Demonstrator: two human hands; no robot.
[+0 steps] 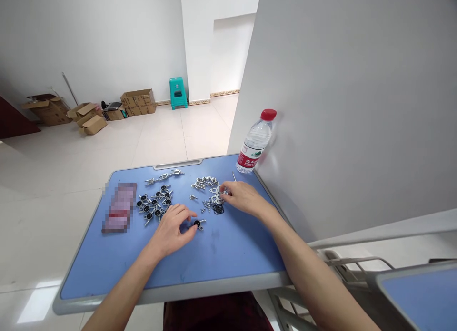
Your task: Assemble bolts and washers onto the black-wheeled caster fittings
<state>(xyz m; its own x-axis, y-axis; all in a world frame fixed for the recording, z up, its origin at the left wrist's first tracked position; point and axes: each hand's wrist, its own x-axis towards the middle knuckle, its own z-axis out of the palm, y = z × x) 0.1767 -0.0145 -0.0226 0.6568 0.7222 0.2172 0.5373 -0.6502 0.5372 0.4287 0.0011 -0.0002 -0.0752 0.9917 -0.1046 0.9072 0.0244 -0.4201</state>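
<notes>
My left hand (175, 230) rests low over the blue table, its thumb and forefinger on either side of a small metal fitting with a black round centre (197, 224). To its left lies a cluster of similar black-centred fittings (154, 202). Over a pile of flat metal plates with holes (216, 198) is my right hand (240, 196), thumb and forefinger brought together at a plate on the pile's edge. Its fingertips partly cover the pile. Beside them are black rings (218, 209), tiny screws (206, 206) and a group of silver levers (204, 181). One loose lever (193, 197) lies apart.
A water bottle with a red cap (255, 143) stands at the table's back right, close to the grey wall. A row of metal parts (164, 177) lies near the back edge, a blurred-out flat object (119, 207) at left. Cardboard boxes (138, 102) and a teal stool (178, 93) stand beyond.
</notes>
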